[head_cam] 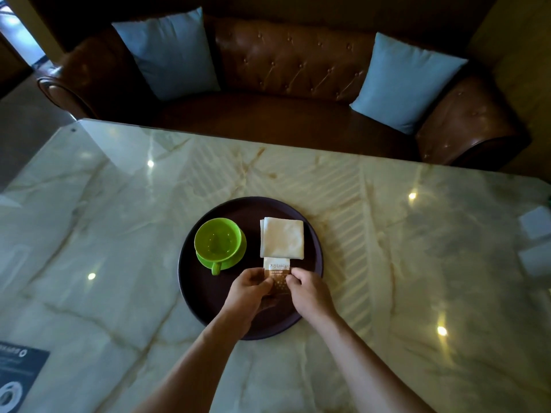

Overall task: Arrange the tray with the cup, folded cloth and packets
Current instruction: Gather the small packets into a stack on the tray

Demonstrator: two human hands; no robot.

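Observation:
A round dark tray lies on the marble table. On its left stands a green cup on a green saucer, handle pointing toward me. A folded white cloth lies on the tray's right half. Just below the cloth is a white and brown packet, with its far edge touching the cloth. My left hand pinches the packet's left side and my right hand pinches its right side. The packet's near end is hidden by my fingers.
The glossy marble table stretches wide around the tray. A dark printed card lies at the near left corner. White objects sit at the right edge. A brown leather sofa with blue cushions stands behind the table.

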